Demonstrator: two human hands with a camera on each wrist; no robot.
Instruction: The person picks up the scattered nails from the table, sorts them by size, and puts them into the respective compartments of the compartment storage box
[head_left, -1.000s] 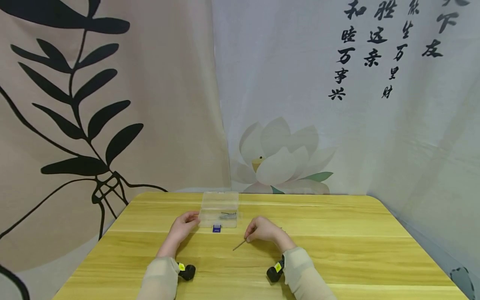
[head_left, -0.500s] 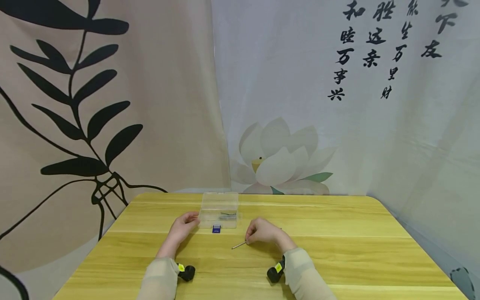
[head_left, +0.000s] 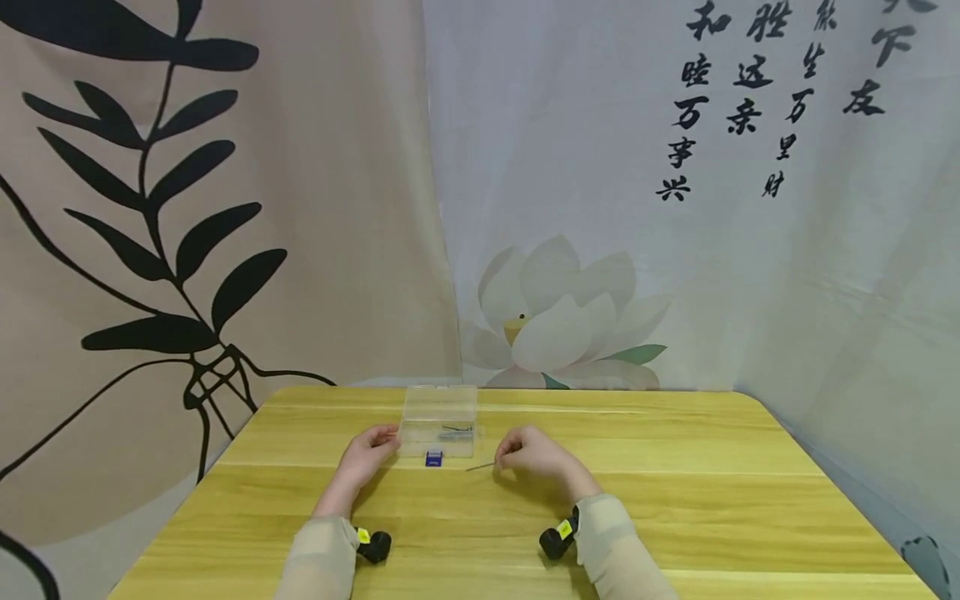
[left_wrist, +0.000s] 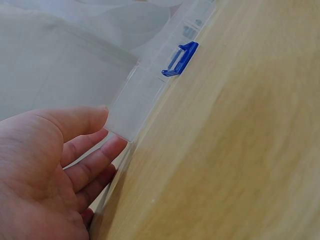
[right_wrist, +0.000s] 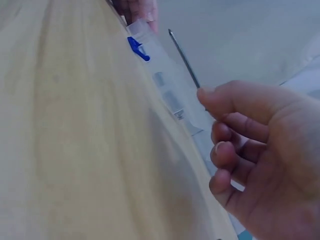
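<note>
Fingertips of the left hand [head_left: 367,454] lie loosely extended at the left end of the clear box [head_left: 420,433], thumb at its edge; they seem to touch it, though I cannot tell how firmly; the box sits just right of that hand, its lid [head_left: 438,403] swung back on the far side, its blue latch [head_left: 433,458] toward the person; a few thin metal pieces [head_left: 457,431] rest inside, in the right part; further right comes the metal rod [head_left: 480,467], near the box's front right corner; from my remote seat I judge this the relation that counts: the rod's long axis runs roughly sideways, its free end pointing left, its other end pinched between thumb and index finger of the right hand [head_left: 528,454], the remaining fingers curled; the left hand is well apart from the rod; I count two hands, one box, one latch, one held rod; inside I make out at least two pieces, overlapping too much for certainty.
</note>
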